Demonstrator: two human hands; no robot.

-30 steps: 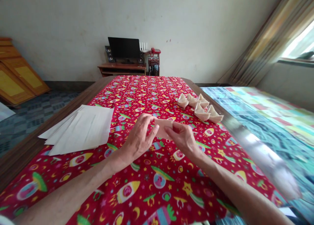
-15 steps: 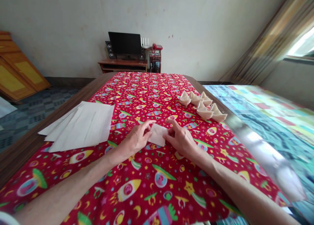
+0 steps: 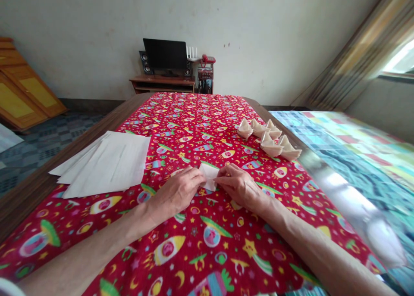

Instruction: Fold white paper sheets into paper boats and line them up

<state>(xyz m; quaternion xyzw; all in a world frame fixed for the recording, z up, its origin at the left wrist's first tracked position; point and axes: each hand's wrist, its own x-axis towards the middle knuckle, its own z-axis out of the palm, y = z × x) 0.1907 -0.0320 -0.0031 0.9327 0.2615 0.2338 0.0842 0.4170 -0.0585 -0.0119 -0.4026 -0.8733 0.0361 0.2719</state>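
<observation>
A small folded piece of pale paper (image 3: 209, 175) lies on the red patterned tablecloth (image 3: 200, 227) in front of me. My left hand (image 3: 179, 189) presses down on its left side with fingers held together. My right hand (image 3: 238, 185) pinches its right edge with thumb and forefinger. Both hands rest low on the cloth and cover much of the paper.
A loose stack of white sheets (image 3: 105, 163) lies to the left. Several folded paper boats (image 3: 269, 138) sit at the right near the table edge. A wooden table border (image 3: 30, 190) shows on the left. A desk with a monitor (image 3: 165, 54) stands by the far wall.
My hands have brought the folded paper down from the air onto the tablecloth and now press it flat; the fold looks smaller and more covered.
</observation>
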